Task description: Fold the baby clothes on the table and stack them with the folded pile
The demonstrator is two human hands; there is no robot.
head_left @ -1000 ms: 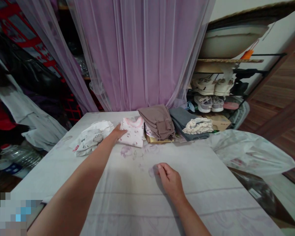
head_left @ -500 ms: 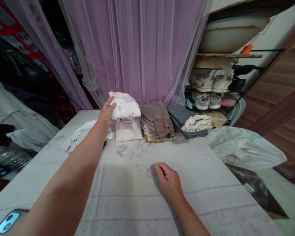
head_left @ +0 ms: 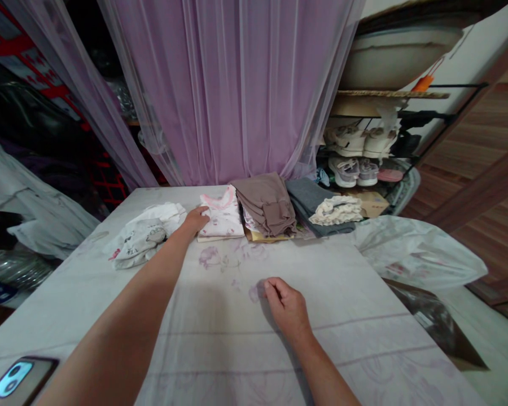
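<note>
My left hand (head_left: 197,220) reaches to the back of the table and grips the left edge of a folded white shirt (head_left: 222,215) with small prints and a pink neckline. The shirt lies flat on a cream folded garment, of which only the front edge shows. Right beside it is a stack topped by folded brown trousers (head_left: 267,204). Left of my forearm lies a crumpled heap of white clothing (head_left: 141,239), partly covered by the arm. My right hand (head_left: 287,304) rests on the tablecloth near the middle, closed in a loose fist with nothing visible in it.
Dark grey folded cloth (head_left: 307,200) with a cream ruffled piece (head_left: 336,210) on it lies at the back right. A phone (head_left: 23,380) is at the near left corner. Purple curtains (head_left: 245,96) hang behind; shoes (head_left: 353,169) stand on a rack, a plastic bag (head_left: 423,248) at right.
My left hand has lowered the folded white shirt from the air onto the cream garment, where it now lies flat. My right hand has stayed in place.
</note>
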